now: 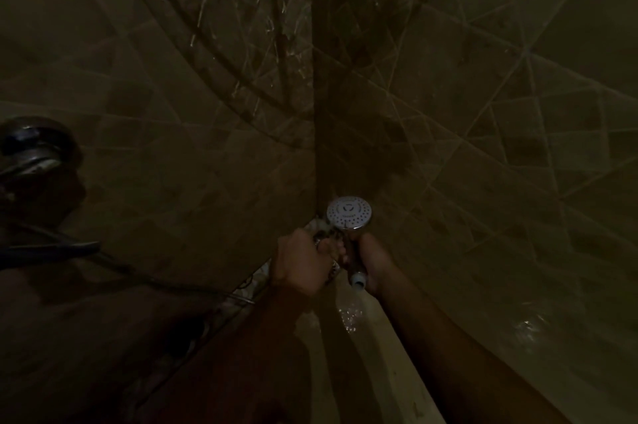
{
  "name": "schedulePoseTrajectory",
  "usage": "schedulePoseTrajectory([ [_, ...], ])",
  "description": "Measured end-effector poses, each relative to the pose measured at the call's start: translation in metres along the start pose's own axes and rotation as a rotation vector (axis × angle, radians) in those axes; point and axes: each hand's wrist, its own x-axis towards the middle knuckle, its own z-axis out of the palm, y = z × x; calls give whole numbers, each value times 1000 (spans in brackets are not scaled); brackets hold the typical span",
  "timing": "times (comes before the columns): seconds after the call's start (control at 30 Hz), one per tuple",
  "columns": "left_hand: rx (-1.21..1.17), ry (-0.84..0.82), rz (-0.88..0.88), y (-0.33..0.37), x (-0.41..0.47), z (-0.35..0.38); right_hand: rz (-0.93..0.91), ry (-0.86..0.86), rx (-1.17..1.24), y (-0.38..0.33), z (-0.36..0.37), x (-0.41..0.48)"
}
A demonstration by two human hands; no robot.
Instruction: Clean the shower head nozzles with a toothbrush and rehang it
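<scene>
Dark frame, so I log only what I can make out. Shower head [349,212] sits centre, just right of the wall corner [321,113], face turned to me. The face is round and pale grey, dotted with small nozzles inside a chrome rim. There's a small mark at its middle that I can't read.

Its chrome handle [353,256] runs toward me and ends in a white plastic tip [358,280].

Right hand [374,261] is wrapped round the handle from the right. Left hand [302,261] is just left of the handle with fingers curled. Something mottled sits at its fingertips, and I can't tell if it grips anything.

The tiles [483,147] are glossy brown-beige with pale diagonal grout lines. A pale ledge [393,354] lies near, below the hands, with wet glints on it. A thin dark hose [193,43] curves on the left wall. A round metal valve [31,147] is at far left, blurred.
</scene>
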Motion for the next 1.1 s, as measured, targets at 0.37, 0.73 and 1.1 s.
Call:
schedulePoseTrajectory([
  [0.37, 10, -3, 74, 17, -5, 9, -19, -41, -43, 4, 5, -6],
  [0.73, -44, 7, -9, -13, 5, -7, -15, -7, -62, 0, 7, -20],
  [1.1, -26, -7, 27, -20, -4, -24, 3, -22, 4, -5, 15, -46],
])
